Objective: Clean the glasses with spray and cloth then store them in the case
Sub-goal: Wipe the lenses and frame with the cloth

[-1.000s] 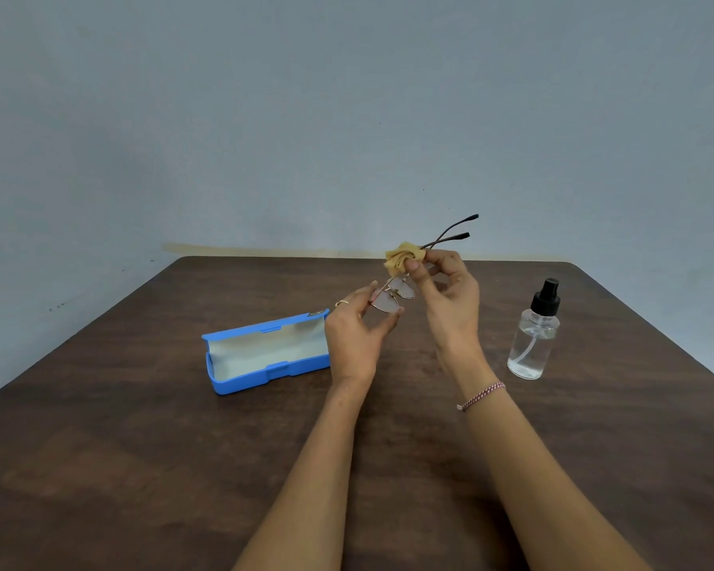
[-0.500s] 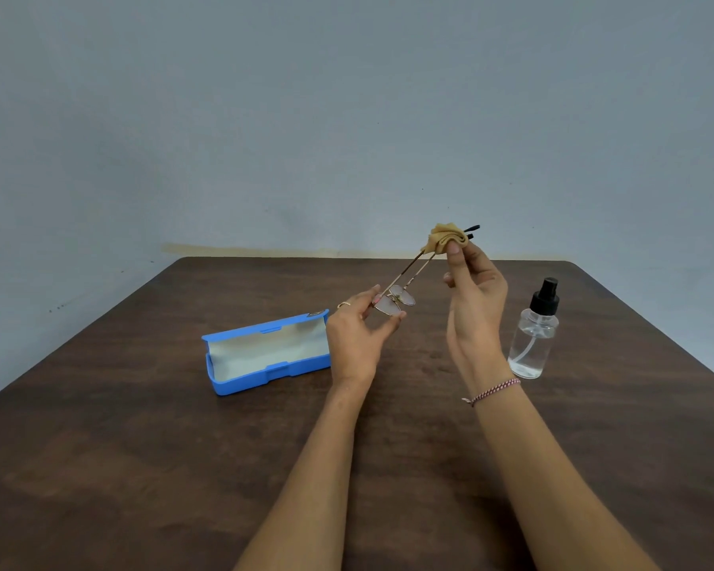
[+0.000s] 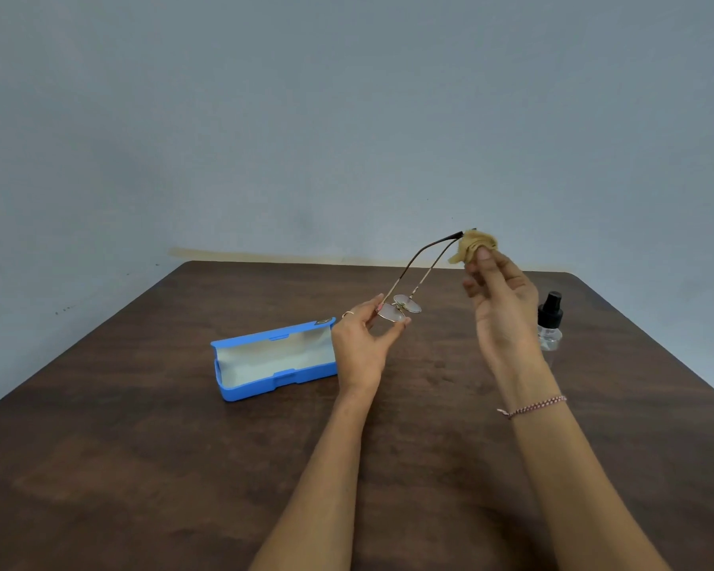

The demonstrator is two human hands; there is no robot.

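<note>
Tan cloth (image 3: 473, 247), pinched in the right hand (image 3: 499, 307), has slid in the last second from the lenses out to the temple tips of the glasses (image 3: 400, 309). The wipe looks nearly finished, with folding and casing left. The left hand (image 3: 361, 348) pinches the frame by one lens, above the table (image 3: 141, 447). The hands are apart, the right raised higher. The open case (image 3: 273, 358) lies just left.

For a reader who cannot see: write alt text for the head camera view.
A person's left hand holds glasses by the lenses above a dark wooden table, while the right hand pinches a tan cloth around one temple tip. An open blue case lies left; a spray bottle stands right.
</note>
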